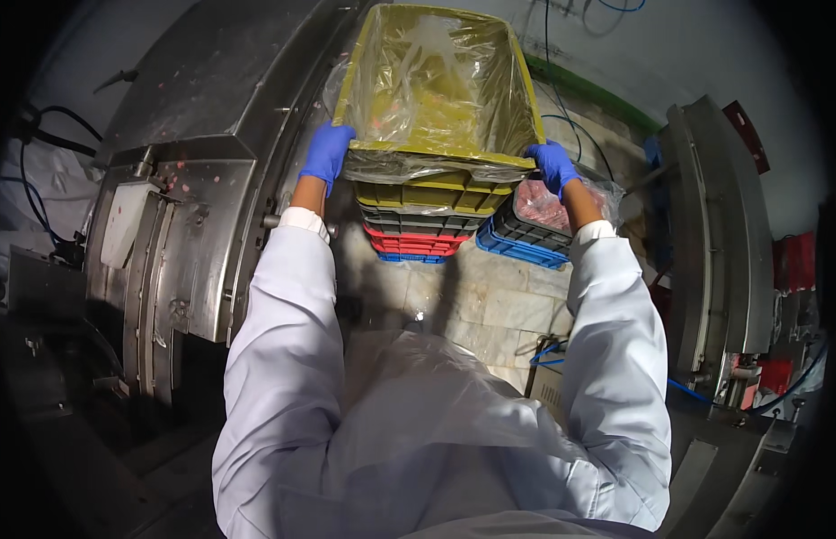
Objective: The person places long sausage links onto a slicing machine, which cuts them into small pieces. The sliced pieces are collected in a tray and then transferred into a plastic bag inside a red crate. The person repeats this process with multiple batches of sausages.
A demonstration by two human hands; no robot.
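A yellow plastic crate (438, 151) lined with clear plastic film (451, 87) is the topmost of a stack in front of me. My left hand (327, 153), in a blue glove, grips its near left corner. The near right corner is held by my right hand (554, 165), gloved the same way. Inside the liner there are a few small pinkish bits but no large load. Beneath it stand a dark crate (424, 221), a red crate (418, 242) and a blue crate (418, 258). My fingertips are partly hidden by the rim.
Right of the stack, a black crate (536, 229) of pinkish meat in film sits on a blue crate (519, 248). A stainless steel machine (209, 236) with pink scraps flanks me at left, another steel unit (721, 222) at right. Blue cable (549, 354) lies near a beige box.
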